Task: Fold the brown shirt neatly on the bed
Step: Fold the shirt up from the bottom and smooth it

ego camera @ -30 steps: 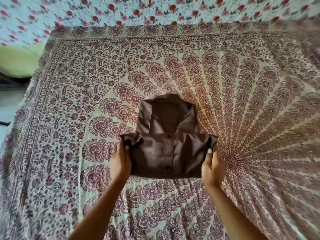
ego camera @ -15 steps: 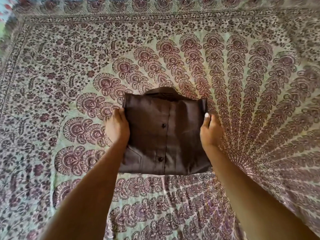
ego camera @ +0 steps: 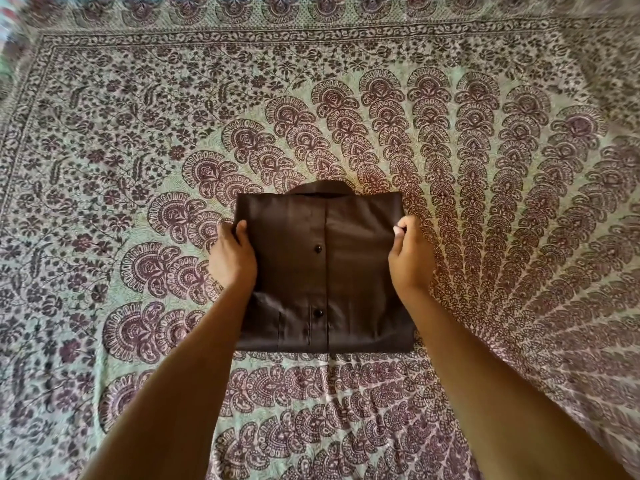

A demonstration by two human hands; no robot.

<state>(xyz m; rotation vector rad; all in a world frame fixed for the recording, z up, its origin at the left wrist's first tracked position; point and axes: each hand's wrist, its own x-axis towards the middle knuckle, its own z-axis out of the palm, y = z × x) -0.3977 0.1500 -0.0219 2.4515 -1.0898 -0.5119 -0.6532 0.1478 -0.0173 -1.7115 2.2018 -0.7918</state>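
Since the shirt (ego camera: 325, 271) is already down to a tidy rectangle in the middle of the frame, I'd call this the last fold getting set down. It lies flat on the bed (ego camera: 485, 168) with two buttons (ego camera: 318, 248) facing up and the collar (ego camera: 323, 188) poking out past the top edge.

From what I can see, the left hand (ego camera: 230, 259) grips the shirt's left edge. Its thumb is on top and the other fingers are tucked under, out of sight. The right hand (ego camera: 412, 259) is curled round the right edge, pinching it near the upper corner.

My guess for the next move: let go on both sides without dragging the top layer, then run flat palms outward from the buttons to smooth it. The lower left of the shirt looks a bit creased, so that's where I'd press. It's thin fabric on a soft bed, so a sideways tug would probably skew the whole stack.
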